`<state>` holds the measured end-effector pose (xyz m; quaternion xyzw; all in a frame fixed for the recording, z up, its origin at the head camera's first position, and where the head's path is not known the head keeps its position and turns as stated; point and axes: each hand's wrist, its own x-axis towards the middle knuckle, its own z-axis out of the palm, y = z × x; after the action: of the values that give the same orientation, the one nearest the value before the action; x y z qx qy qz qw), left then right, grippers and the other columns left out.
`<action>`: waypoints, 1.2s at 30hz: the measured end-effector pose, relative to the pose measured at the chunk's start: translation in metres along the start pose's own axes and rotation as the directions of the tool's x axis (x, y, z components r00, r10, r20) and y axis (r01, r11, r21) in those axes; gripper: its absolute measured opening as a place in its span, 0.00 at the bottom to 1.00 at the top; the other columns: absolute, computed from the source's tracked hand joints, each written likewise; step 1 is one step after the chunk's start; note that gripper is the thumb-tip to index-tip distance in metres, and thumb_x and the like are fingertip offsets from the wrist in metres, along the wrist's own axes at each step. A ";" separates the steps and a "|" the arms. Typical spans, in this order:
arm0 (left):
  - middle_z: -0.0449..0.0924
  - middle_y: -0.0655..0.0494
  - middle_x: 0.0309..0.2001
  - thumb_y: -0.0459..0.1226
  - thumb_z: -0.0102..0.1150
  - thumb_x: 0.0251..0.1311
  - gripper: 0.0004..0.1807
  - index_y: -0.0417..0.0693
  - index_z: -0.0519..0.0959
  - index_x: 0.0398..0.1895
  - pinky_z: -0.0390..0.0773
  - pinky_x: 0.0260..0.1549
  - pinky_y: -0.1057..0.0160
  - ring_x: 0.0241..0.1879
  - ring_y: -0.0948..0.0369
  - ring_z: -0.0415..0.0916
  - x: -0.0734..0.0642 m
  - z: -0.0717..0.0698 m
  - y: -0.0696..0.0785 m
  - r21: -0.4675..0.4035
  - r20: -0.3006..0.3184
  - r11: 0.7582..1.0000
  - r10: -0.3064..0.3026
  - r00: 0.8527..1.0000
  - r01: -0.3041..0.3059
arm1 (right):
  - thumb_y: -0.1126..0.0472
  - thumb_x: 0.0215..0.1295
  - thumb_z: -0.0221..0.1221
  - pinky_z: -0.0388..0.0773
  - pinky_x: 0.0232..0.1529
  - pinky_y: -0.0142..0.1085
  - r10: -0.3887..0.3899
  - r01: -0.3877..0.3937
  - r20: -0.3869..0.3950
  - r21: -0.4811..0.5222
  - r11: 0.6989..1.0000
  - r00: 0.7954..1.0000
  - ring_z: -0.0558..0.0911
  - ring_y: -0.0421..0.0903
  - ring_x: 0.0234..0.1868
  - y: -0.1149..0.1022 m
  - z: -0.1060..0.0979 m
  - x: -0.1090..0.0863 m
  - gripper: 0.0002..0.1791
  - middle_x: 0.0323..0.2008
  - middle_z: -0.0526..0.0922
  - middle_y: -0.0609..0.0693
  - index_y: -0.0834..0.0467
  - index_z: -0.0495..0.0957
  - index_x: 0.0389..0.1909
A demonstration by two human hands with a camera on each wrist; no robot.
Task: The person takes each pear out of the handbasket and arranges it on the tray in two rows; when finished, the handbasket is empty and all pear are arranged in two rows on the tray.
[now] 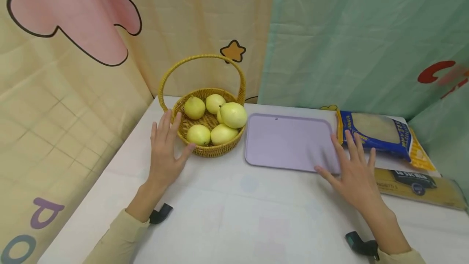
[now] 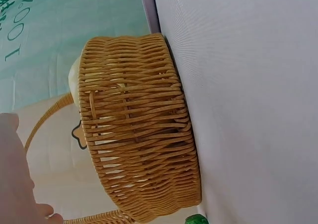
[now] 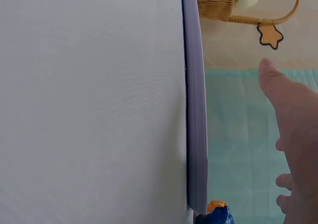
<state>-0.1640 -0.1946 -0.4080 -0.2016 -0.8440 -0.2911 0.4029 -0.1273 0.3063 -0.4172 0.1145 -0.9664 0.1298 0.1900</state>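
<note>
While the left hand (image 1: 165,152) spreads empty beside the round golden wicker basket (image 1: 210,151) holding smooth yellow-green fruit (image 1: 233,115), the right hand (image 1: 353,176) spreads empty by the flat lilac rectangular tray (image 1: 286,144); seemingly pre-grasp, the next move calls for curling fingers.

The left hand (image 1: 165,148) is covering part of the basket (image 1: 210,151) along the rim at its fingers; right of that hand, one fruit (image 1: 219,116) is mostly hiding behind another. The right hand (image 1: 353,172) is masking the tray (image 1: 289,141) at its near corner, the blue packet (image 1: 379,131) beyond its fingertips in part, and the left end of the spaghetti (image 1: 421,186) beside it. Ahead-left of that hand, a dark mark (image 1: 276,119) is appearing too small to tell. Behind both hands, the lower edge is cropping the sleeves (image 1: 117,241). Each wrist view's edge is cutting off its hand; below the left one, a green thing (image 2: 197,219) is showing too little to identify.
</note>
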 end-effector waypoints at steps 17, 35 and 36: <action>0.49 0.52 0.86 0.47 0.61 0.74 0.48 0.52 0.45 0.88 0.58 0.80 0.38 0.83 0.46 0.52 -0.008 0.001 -0.012 -0.156 0.028 0.916 -0.370 0.928 0.370 | 0.32 0.68 0.63 0.39 0.75 0.80 -0.119 0.120 -0.024 0.046 0.992 0.993 0.48 0.66 0.84 -0.038 0.014 0.026 0.52 0.83 0.52 0.66 0.47 0.52 0.85; 0.38 0.52 0.87 0.52 0.55 0.79 0.50 0.57 0.33 0.88 0.51 0.82 0.40 0.85 0.47 0.45 -0.014 0.008 -0.010 -0.264 0.310 0.769 -0.504 0.806 0.582 | 0.38 0.70 0.64 0.44 0.76 0.78 -0.137 0.128 0.019 0.242 0.962 0.990 0.48 0.62 0.85 -0.110 0.031 0.104 0.52 0.84 0.49 0.62 0.47 0.48 0.86; 0.36 0.52 0.87 0.52 0.54 0.79 0.50 0.57 0.31 0.87 0.51 0.83 0.41 0.85 0.48 0.43 -0.014 0.009 -0.010 -0.284 0.334 0.751 -0.505 0.796 0.596 | 0.38 0.70 0.65 0.43 0.77 0.77 -0.144 0.134 0.024 0.257 0.957 0.989 0.49 0.61 0.85 -0.115 0.032 0.107 0.52 0.84 0.49 0.62 0.47 0.48 0.86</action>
<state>-0.1661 -0.1975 -0.4272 -0.0485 -0.8353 -0.5270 0.1488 -0.2035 0.1698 -0.3796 0.2083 -0.9351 0.2366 0.1619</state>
